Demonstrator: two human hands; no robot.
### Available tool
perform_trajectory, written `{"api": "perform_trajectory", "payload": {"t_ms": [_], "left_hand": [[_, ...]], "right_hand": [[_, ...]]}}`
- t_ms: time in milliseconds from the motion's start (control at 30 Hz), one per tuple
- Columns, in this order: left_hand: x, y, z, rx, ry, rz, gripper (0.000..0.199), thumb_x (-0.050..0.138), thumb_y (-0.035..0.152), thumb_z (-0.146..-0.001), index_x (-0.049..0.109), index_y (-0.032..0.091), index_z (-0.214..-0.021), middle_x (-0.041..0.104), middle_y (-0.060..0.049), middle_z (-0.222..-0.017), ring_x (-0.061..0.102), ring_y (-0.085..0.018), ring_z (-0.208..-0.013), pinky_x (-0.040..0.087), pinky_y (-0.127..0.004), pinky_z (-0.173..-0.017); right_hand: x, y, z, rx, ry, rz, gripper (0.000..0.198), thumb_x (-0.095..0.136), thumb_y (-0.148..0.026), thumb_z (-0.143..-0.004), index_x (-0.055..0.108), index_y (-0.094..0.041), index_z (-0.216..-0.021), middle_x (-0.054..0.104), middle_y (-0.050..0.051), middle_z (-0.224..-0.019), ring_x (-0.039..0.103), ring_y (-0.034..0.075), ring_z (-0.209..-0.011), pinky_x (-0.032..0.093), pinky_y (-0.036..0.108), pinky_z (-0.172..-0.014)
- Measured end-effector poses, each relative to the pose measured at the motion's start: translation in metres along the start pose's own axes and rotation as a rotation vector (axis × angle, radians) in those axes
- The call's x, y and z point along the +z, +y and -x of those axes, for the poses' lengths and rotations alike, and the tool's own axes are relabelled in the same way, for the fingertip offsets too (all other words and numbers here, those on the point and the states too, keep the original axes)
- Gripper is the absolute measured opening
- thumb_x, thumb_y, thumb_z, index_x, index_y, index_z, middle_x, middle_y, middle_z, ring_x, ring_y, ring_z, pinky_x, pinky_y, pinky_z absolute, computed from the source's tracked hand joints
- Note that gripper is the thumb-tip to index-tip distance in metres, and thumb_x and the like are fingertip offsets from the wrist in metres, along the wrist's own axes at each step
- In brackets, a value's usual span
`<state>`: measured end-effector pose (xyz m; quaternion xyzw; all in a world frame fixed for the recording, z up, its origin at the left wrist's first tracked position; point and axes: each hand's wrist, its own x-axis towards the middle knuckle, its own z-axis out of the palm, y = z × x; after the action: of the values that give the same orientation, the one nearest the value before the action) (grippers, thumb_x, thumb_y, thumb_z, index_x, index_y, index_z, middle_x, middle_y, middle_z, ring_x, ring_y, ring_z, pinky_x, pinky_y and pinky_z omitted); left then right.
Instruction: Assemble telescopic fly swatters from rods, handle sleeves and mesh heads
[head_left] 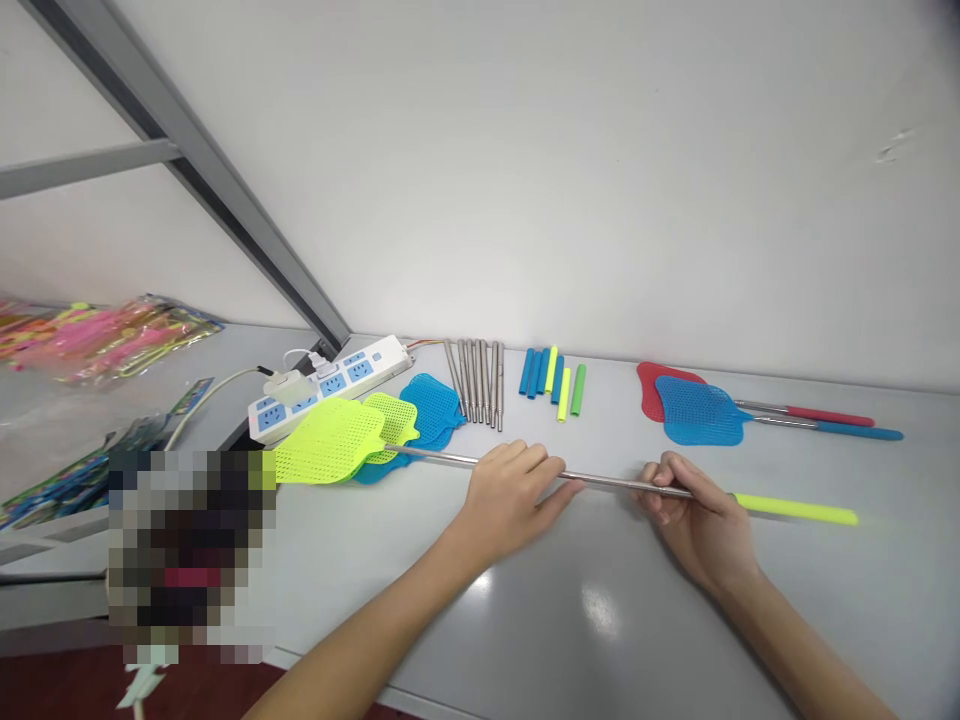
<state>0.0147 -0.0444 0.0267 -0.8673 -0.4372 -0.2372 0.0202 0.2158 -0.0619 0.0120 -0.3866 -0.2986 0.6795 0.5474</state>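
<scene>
A yellow fly swatter [327,442] lies across my two hands, its mesh head at the left and its yellow handle grip at the right. My left hand [510,498] is closed around the middle of its metal rod. Nearer the handle, my right hand [703,518] pinches the same rod between thumb and fingers. Behind the yellow head lie another yellow mesh head [399,420] and blue mesh heads [433,408], partly covered. Several metal rods [480,385] rest side by side beyond my left hand. To their right are blue tubes [535,372], yellow tubes [563,396] and a green tube [578,390].
A blue fly swatter [701,412] overlaps a red one [651,385] at the right of the table [600,640]. A white power strip [386,362] with plugs stands back left. Packaged goods [112,340] lie on the left surface. A pixelated patch hides the area below them.
</scene>
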Motion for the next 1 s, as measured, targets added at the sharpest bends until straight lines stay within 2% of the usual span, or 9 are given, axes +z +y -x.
{"api": "perform_trajectory", "payload": {"t_ms": [167, 333, 533, 767, 1000], "left_hand": [[0.006, 0.010, 0.005, 0.070, -0.009, -0.001, 0.027, 0.038, 0.038, -0.082, 0.054, 0.018, -0.071, 0.048, 0.001, -0.059, 0.041, -0.011, -0.056, 0.026, -0.026, -0.052], [0.007, 0.011, 0.005, 0.064, 0.006, -0.017, 0.027, 0.039, 0.037, -0.082, 0.054, 0.019, -0.069, 0.048, 0.001, -0.058, 0.040, -0.011, -0.055, 0.025, -0.026, -0.051], [0.006, 0.011, 0.005, 0.055, -0.034, -0.014, 0.027, 0.037, 0.038, -0.082, 0.054, 0.020, -0.072, 0.049, 0.001, -0.060, 0.039, -0.011, -0.055, 0.024, -0.025, -0.052], [0.006, 0.010, 0.006, 0.037, -0.030, -0.032, 0.024, 0.037, 0.036, -0.083, 0.056, 0.023, -0.078, 0.048, 0.002, -0.057, 0.038, -0.011, -0.054, 0.023, -0.027, -0.051], [0.004, 0.009, 0.006, 0.024, 0.007, -0.037, 0.022, 0.040, 0.036, -0.082, 0.057, 0.022, -0.075, 0.048, 0.002, -0.056, 0.037, -0.011, -0.053, 0.021, -0.027, -0.051]], "right_hand": [[0.011, 0.008, 0.005, 0.082, -0.062, -0.031, 0.028, 0.037, -0.030, -0.080, 0.051, -0.020, -0.059, 0.048, 0.003, -0.053, 0.035, 0.013, -0.049, 0.025, 0.028, -0.049], [0.013, 0.009, 0.005, 0.100, -0.075, -0.060, 0.029, 0.035, -0.028, -0.081, 0.052, -0.019, -0.060, 0.049, 0.003, -0.054, 0.036, 0.013, -0.050, 0.025, 0.028, -0.050], [0.011, 0.010, 0.004, 0.097, -0.075, -0.053, 0.028, 0.036, -0.028, -0.081, 0.052, -0.019, -0.060, 0.049, 0.003, -0.054, 0.037, 0.013, -0.050, 0.027, 0.027, -0.051], [0.009, 0.009, 0.002, 0.116, -0.028, 0.071, 0.028, 0.038, -0.029, -0.080, 0.054, -0.018, -0.060, 0.049, 0.002, -0.051, 0.038, 0.013, -0.050, 0.029, 0.026, -0.051], [0.007, 0.008, 0.002, 0.176, -0.099, 0.154, 0.036, 0.037, -0.028, -0.079, 0.058, -0.015, -0.053, 0.052, 0.004, -0.051, 0.045, 0.015, -0.050, 0.034, 0.030, -0.054]]}}
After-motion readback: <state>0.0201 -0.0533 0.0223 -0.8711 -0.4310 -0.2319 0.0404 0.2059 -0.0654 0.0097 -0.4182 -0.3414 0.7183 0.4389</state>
